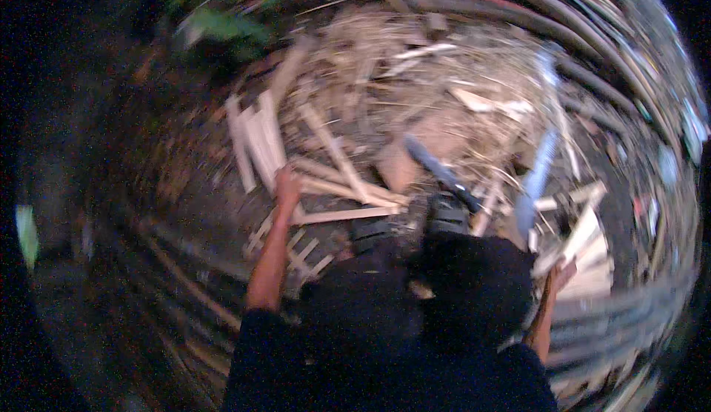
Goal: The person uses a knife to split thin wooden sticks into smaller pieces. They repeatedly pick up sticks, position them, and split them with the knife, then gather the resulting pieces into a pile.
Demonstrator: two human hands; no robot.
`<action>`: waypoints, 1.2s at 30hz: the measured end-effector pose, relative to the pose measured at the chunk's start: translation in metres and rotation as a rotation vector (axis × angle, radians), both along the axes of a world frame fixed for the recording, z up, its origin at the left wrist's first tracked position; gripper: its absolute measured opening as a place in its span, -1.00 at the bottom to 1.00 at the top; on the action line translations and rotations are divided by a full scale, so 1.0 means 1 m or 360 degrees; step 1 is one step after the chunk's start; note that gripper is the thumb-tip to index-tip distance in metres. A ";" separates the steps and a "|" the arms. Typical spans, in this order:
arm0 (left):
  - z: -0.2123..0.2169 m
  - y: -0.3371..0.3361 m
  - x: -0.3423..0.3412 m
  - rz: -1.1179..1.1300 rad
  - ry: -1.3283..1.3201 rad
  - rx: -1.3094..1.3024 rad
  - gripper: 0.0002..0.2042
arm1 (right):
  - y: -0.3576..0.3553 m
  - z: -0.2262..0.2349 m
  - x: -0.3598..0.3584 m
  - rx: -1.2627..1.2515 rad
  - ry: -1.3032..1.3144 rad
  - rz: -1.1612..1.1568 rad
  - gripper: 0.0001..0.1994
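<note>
- A pale split wood strip [326,186] is touched by the left hand [287,184], which is stretched forward onto the heap; whether the fingers are closed round it cannot be told through the blur.
- The strip is found at the near left edge of the wood pile [348,167], just beside a bundle of flat pale slats [255,141].
- The right hand [564,273] is held low at the right, against a stack of light boards [589,253]; its grip cannot be told.
- A dark-handled blade [437,169] is seen lying over the middle of the pile.
- Dry straw and chips [400,71] are spread at the far edge, with green leaves [222,12] beyond.
- A blue-grey strip [537,175] is stood at the right side.
</note>
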State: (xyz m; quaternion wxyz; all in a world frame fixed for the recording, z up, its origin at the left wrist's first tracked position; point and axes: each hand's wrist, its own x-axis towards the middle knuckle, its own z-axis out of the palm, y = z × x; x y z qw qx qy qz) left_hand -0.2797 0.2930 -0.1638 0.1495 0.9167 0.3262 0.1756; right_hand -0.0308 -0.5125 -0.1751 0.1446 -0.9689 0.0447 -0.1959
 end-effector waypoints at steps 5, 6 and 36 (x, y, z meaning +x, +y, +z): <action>0.009 0.023 0.006 0.0543 0.0216 0.0153 -0.45 | 0.154 -0.033 0.017 0.0375 0.0235 0.0645 -0.51; 0.012 0.023 0.010 0.0620 0.0224 0.0031 -0.45 | 0.180 -0.034 0.022 0.0349 0.0277 0.0772 -0.52; 0.146 -0.158 0.223 -0.0185 -0.1418 -0.2069 -0.82 | 0.294 0.147 -0.060 0.1296 0.0772 0.0626 -0.54</action>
